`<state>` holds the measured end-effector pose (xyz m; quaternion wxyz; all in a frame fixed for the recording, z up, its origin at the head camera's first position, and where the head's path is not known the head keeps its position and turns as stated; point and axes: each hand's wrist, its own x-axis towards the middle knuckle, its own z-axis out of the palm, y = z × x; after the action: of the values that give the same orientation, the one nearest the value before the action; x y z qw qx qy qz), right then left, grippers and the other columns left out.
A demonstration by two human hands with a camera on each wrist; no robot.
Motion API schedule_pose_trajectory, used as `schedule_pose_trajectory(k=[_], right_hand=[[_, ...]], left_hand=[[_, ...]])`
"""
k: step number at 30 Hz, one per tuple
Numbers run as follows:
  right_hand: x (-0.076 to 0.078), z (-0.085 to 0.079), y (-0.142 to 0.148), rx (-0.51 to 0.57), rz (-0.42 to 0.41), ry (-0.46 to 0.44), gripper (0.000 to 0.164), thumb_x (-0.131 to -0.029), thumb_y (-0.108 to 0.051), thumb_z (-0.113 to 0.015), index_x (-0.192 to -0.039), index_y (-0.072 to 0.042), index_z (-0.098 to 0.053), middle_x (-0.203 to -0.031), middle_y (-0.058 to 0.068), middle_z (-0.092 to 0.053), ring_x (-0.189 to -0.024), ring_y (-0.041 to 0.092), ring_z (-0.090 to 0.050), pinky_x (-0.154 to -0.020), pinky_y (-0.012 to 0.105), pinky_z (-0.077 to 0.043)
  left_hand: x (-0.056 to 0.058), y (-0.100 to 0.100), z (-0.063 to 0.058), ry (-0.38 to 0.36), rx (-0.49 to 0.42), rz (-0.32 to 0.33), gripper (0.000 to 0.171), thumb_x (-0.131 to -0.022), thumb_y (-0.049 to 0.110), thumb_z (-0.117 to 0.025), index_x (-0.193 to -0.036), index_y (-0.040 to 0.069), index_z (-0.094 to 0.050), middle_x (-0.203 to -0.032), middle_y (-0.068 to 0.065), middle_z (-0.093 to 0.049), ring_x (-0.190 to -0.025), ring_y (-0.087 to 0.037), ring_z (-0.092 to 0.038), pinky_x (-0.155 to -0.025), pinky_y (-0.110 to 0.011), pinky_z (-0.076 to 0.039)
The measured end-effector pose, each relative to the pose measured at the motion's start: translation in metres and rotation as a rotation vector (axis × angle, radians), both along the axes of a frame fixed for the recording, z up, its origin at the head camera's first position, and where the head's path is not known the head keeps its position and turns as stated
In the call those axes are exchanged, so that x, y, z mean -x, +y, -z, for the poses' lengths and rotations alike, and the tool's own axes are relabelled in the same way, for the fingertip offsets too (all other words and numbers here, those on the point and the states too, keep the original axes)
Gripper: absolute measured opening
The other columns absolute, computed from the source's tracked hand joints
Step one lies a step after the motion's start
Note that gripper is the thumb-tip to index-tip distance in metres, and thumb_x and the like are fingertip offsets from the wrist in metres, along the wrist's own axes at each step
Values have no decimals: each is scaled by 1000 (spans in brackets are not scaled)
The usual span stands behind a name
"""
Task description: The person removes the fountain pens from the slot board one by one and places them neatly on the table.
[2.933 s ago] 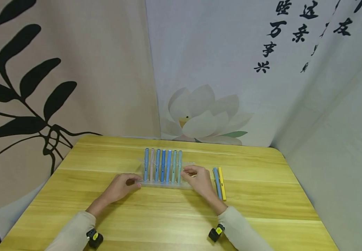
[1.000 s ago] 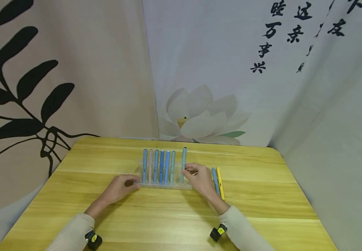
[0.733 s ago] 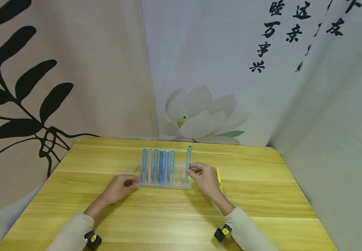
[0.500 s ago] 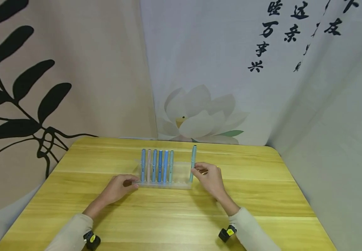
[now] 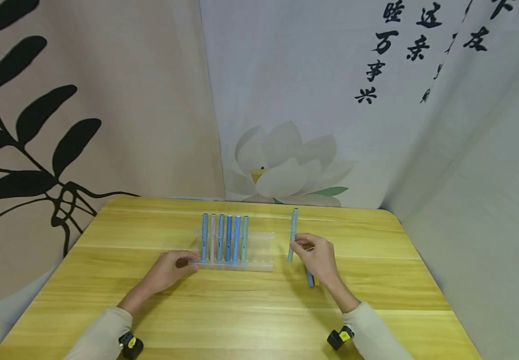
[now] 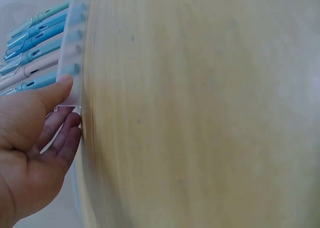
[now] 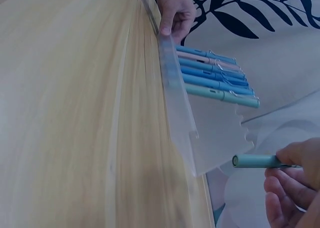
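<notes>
A clear plastic pen rack stands on the wooden table. Several pens stand upright in its left slots, mostly blue, with one pink and one teal. My left hand pinches the rack's left end, thumb on the clear rack and fingers beside it. My right hand holds a teal pen nearly upright, to the right of the rack and apart from it. In the right wrist view the teal pen lies across my fingers, past the rack's unfilled end.
A blue pen and a yellow pen lie on the table beneath my right hand, mostly hidden by it. Printed fabric panels close in the back and right of the table. The table's right edge is near the grey cloth.
My right hand has pulled the teal pen out of the rack and carried it right, over the two lying pens. My left hand has stayed on the rack's left end.
</notes>
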<state>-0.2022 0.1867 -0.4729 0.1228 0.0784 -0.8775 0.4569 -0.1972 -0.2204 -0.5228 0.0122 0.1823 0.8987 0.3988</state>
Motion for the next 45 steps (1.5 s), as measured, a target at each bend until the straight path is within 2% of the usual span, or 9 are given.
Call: schedule_pose_trajectory(k=[8,18,25,33,42,45], right_hand=[[-3,-1,20,-28,24,-8,23,-94,-21,-77,-110,-5,-78,-95,3,-78,-87,20,-70,-74,30,-60],[-5,3,43,-83,94,-7,25,-93,-22,-78,-109,-3,-78,-94,6,-78,-84,21,-71,-73,32,-59],[-9,7,57,-111,131,-49,24,-93,-23,-77,-109,-5,-78,-95,6,-78,-86,21,-71,-73,35,-59],[-11,11,69,-115,137,-67,23,-94,-21,-76,-107,-3,-78,-94,8,-78,-84,22,-72,-70,32,-60],[-13,18,75,-154,165,-145,21,-93,-21,-76,-104,-3,-79,-90,6,-77,-84,24,-74,-76,42,-60],[-14,21,77,-174,172,-170,20,-93,-21,-76,-104,-4,-79,-89,4,-77,-83,21,-73,-76,41,-59]], left_hand=[[-2,0,0,5,-10,4,23,-97,15,-72,-118,6,-74,-120,-10,-73,-116,-33,-66,-99,-55,-52],[-2,-1,-2,0,-9,-3,23,-97,15,-72,-118,7,-75,-119,-10,-73,-114,-32,-67,-98,-55,-52],[-2,-1,-1,-1,-10,-7,22,-97,17,-73,-117,8,-75,-120,-9,-73,-115,-33,-66,-100,-56,-51],[0,-1,-1,-7,-18,-6,22,-96,16,-73,-117,8,-75,-120,-10,-73,-115,-33,-66,-100,-57,-51],[0,0,-1,-5,-7,-6,22,-96,16,-73,-117,8,-75,-118,-8,-74,-112,-29,-67,-96,-52,-53],[-1,0,-1,-5,-8,-7,22,-97,16,-73,-117,8,-75,-119,-8,-74,-112,-29,-67,-97,-53,-53]])
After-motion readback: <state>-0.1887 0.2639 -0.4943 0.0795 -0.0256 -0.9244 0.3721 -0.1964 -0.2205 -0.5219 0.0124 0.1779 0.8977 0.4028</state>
